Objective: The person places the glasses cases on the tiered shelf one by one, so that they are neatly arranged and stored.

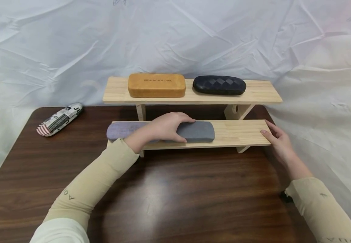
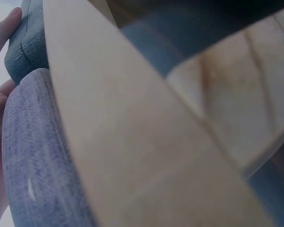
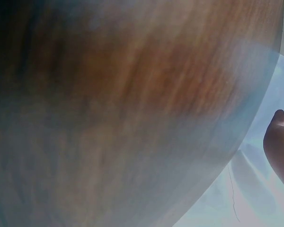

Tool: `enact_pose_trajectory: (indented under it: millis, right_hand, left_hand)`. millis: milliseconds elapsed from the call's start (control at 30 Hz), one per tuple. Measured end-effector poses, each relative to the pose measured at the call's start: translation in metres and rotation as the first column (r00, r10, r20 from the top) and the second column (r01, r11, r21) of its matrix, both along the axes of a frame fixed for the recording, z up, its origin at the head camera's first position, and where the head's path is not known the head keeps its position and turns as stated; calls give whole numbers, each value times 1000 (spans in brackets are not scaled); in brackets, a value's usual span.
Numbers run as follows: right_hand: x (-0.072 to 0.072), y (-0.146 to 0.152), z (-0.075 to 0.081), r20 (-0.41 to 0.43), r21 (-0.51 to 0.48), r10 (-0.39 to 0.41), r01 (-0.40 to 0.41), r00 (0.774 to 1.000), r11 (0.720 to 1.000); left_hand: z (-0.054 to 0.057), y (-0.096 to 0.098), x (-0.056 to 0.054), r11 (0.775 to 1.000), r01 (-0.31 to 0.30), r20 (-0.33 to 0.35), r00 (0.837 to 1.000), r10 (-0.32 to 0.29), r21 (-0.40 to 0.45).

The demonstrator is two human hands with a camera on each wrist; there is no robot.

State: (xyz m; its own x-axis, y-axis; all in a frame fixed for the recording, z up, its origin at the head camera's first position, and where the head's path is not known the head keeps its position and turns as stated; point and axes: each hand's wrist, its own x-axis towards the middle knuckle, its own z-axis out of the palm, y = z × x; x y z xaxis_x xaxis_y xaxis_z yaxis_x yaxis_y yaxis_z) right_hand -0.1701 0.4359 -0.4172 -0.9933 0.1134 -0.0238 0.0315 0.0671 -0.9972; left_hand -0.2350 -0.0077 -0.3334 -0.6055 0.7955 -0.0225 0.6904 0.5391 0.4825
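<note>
A grey glasses case (image 1: 198, 131) lies on the lower board of a wooden two-tier shelf (image 1: 239, 131). My left hand (image 1: 167, 126) grips its left part, thumb at the front and fingers over the back. A purple fabric glasses case (image 1: 125, 131) sits to the left, partly hidden by that hand; in the left wrist view the purple case (image 2: 42, 151) touches the grey case (image 2: 28, 47). With thumb on top, my right hand (image 1: 281, 145) holds the right end of the lower board. Only part of the right hand (image 3: 281, 142) appears in the right wrist view.
On the upper board stand a tan glasses case (image 1: 157, 86) with lettering and a black woven-pattern glasses case (image 1: 219, 85). A newsprint-patterned case (image 1: 60, 119) lies at the back left of the dark wooden table (image 1: 193, 195). White sheeting (image 1: 163, 37) hangs behind.
</note>
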Motion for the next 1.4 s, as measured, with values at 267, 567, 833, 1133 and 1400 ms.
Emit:
enact_pose_trajectory:
  millis: [267, 567, 833, 1133, 1400]
  right_hand:
    - [-2, 0, -1, 5, -2, -2, 2, 1000, 1000]
    - [-1, 0, -1, 12, 0, -11, 11, 1000, 1000]
    - [-1, 0, -1, -3, -5, -2, 2, 1000, 1000]
    - [1, 0, -1, -4, -14, 0, 0, 1000, 1000]
    - [0, 0, 1, 11, -9, 8, -8, 1000, 1000]
  left_hand:
    - [0, -4, 1, 1000, -6, 17, 1000, 6, 1]
    - [10, -21, 2, 999, -7, 11, 1000, 7, 32]
    - [19, -56, 15, 996, -47, -63, 997, 52, 79]
    - [22, -117, 31, 968, -149, -146, 973, 180, 201]
    - [13, -174, 44, 917, -221, -192, 936, 296, 333]
